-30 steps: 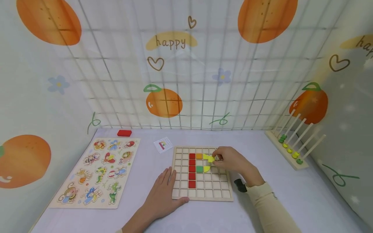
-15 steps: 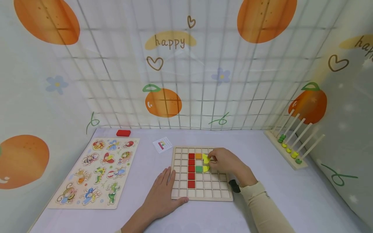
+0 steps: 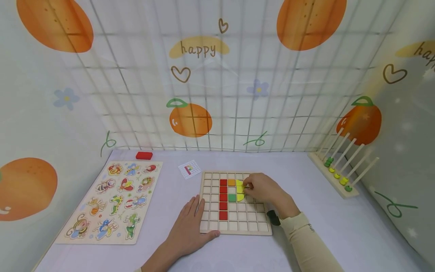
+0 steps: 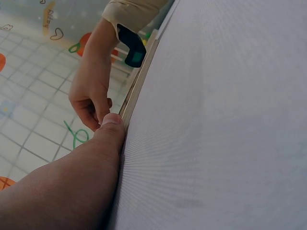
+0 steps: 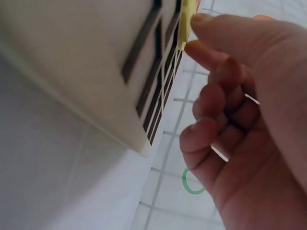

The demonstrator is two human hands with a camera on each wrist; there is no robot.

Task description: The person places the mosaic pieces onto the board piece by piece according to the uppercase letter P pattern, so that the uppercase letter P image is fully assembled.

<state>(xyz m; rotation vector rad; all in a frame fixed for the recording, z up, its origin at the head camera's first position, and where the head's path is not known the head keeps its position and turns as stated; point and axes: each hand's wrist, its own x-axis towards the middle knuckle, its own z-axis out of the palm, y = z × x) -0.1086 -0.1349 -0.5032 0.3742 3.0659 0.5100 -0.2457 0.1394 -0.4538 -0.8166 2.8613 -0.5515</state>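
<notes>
A wooden grid board [image 3: 253,226] lies at the middle of the table. Red squares [image 3: 223,197] form a column in it, with an orange square [image 3: 231,182] and a green square [image 3: 232,197] to their right. Yellow tiles [image 3: 240,197] fill cells further right, two with rounded outer corners. My right hand [image 3: 266,189] has thumb and forefinger at the middle yellow tile [image 5: 185,24], pinching its edge in the cell; the fingertips partly hide it. My left hand [image 3: 188,228] lies with fingers extended along the board's left edge, its thumb [image 4: 111,120] at the front edge.
A small pattern card [image 3: 189,169] lies behind the board. At left is an insect picture puzzle [image 3: 144,211], with a red block [image 3: 144,155] behind it. A pegged bead rack [image 3: 334,176] stands at right. A printed curtain [image 3: 289,83] surrounds the table.
My right hand has moved slightly left and brought the yellow tile down from a tilt into the cell between the other yellow tiles. My left hand has stayed in place.
</notes>
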